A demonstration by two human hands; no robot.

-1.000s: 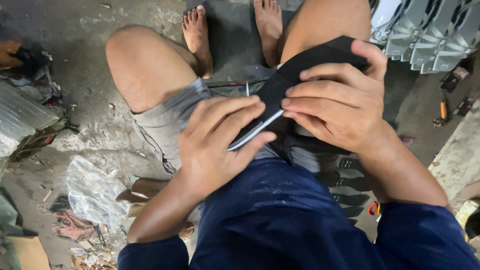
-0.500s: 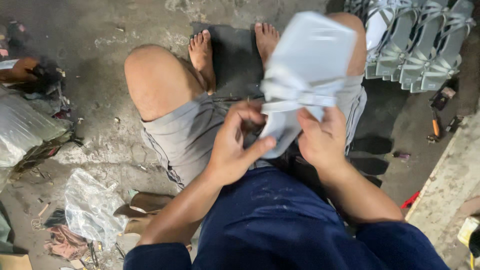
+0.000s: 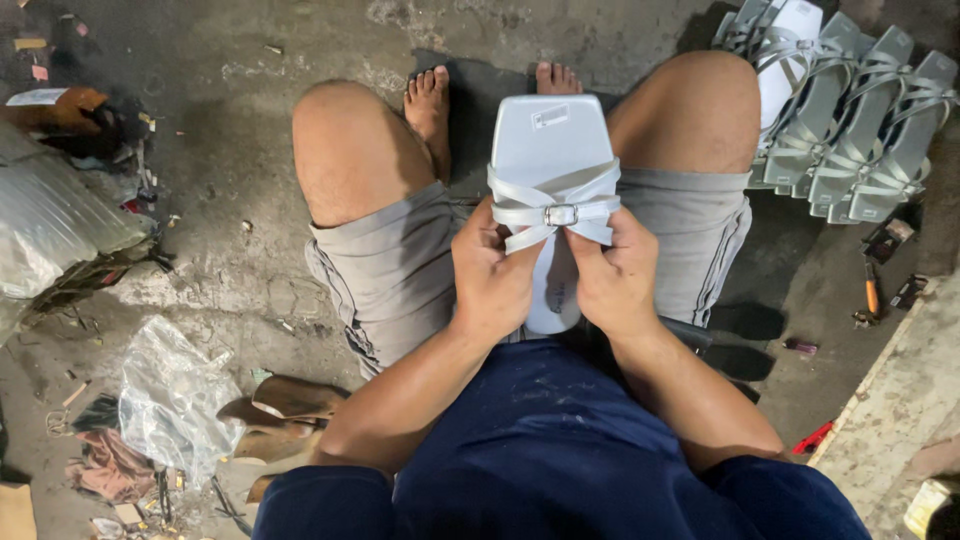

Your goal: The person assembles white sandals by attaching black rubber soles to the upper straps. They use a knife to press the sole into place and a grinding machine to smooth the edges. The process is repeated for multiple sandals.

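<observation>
A white square-toed sandal [image 3: 551, 150] with crossed straps and a small metal buckle lies sole-down between my knees, toe pointing away from me. My left hand [image 3: 492, 272] grips its left side, thumb on the straps beside the buckle. My right hand [image 3: 615, 275] grips the right side, thumb pressing the straps from the other side. Both hands cover the heel half of the sandal. I sit on a concrete floor in grey shorts and a dark blue shirt, feet bare.
A row of several matching white sandals [image 3: 850, 130] stands at the upper right. Small tools [image 3: 872, 290] and a red-handled item [image 3: 812, 438] lie to my right by a concrete ledge [image 3: 900, 400]. Plastic bags [image 3: 170, 395], scraps and brown soles [image 3: 285, 400] clutter the left.
One second ago I held the sandal with its dark sole up. I have turned it over, and it now rests strap-side up with both thumbs at the buckle.
</observation>
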